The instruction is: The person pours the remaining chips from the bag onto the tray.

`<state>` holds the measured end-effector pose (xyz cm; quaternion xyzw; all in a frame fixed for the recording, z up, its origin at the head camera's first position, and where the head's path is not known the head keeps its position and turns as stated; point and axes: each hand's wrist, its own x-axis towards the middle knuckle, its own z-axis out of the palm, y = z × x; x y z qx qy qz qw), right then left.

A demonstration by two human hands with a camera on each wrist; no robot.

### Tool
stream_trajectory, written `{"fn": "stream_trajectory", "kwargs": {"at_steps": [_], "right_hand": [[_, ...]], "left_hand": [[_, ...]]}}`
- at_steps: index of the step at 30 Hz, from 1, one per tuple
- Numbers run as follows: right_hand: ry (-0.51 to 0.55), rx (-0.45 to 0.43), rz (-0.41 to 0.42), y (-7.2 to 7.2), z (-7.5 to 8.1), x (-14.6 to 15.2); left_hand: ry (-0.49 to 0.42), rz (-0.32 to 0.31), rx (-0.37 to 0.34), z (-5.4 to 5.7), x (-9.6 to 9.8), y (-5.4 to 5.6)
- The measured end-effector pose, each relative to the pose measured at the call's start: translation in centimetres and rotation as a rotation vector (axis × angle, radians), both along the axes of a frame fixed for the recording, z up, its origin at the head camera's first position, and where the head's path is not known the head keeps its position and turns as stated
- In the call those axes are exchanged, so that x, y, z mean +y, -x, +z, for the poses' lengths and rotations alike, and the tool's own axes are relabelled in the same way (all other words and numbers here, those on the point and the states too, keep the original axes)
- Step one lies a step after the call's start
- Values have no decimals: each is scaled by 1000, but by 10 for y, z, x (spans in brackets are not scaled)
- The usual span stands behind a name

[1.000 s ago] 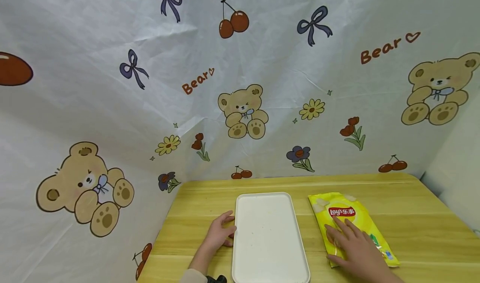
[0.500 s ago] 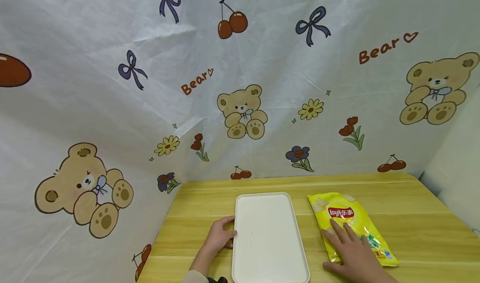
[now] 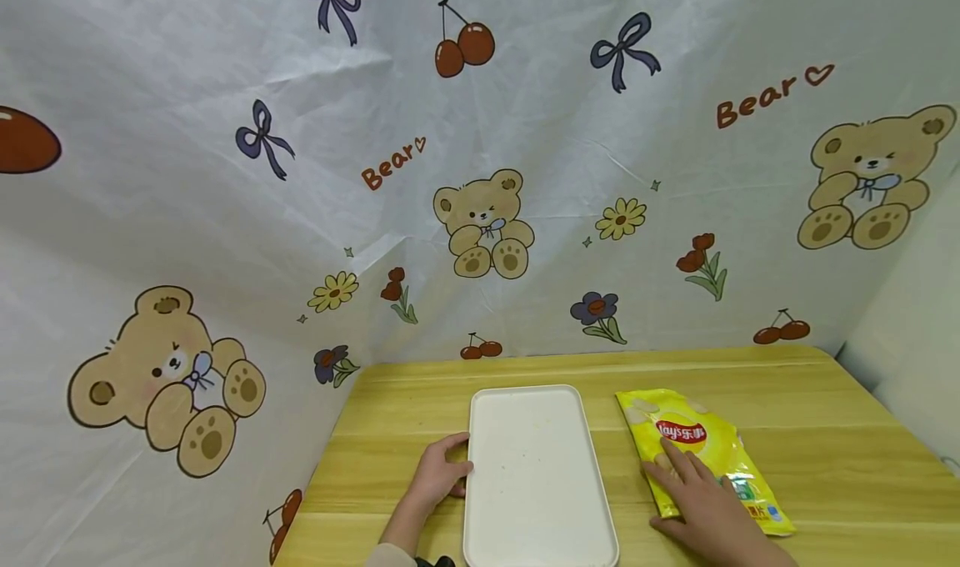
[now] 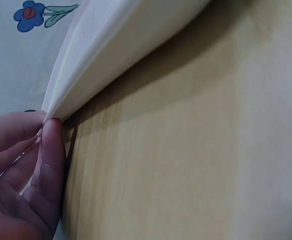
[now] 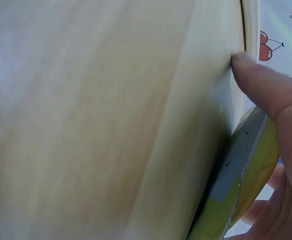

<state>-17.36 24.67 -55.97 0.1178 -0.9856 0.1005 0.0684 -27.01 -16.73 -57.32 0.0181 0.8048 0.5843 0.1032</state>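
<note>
A white rectangular tray (image 3: 536, 475) lies lengthwise on the wooden table. My left hand (image 3: 438, 471) is at its left long side; in the left wrist view its thumb and finger pinch the tray's edge (image 4: 98, 62). To the right lies a yellow Lay's potato chip bag (image 3: 720, 454). Over the lower part of the bag rests my right hand (image 3: 705, 500), fingers spread across its front. The right wrist view shows the right thumb (image 5: 266, 85) extended, its tip at the tabletop, beside the bag's end (image 5: 251, 165). The palm hides part of the bag.
The wooden table (image 3: 847, 442) runs back to a white cloth backdrop (image 3: 555, 142) printed with bears, bows, flowers and cherries. The cloth also hangs along the left side. A dark object (image 3: 435, 561) shows by my left wrist.
My right hand has shifted slightly left on the chip bag, its fingers drawing closer together. The bag's surface has buckled a little around the logo. My left hand has barely moved.
</note>
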Motion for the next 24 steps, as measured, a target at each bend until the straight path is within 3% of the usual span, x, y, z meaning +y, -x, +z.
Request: {"fn": "stream_trajectory", "kwargs": {"at_steps": [5,15,24], "right_hand": [[-14,32,0,2,1,-2],[-11,-47,44,6,13,-2],[-88,-123,43,9,13,0]], "left_hand": [[0,-4,-1,-1,0,0],[-8,15,-15,-1,1,-1],[-13,13,-5,-1,1,-1]]}}
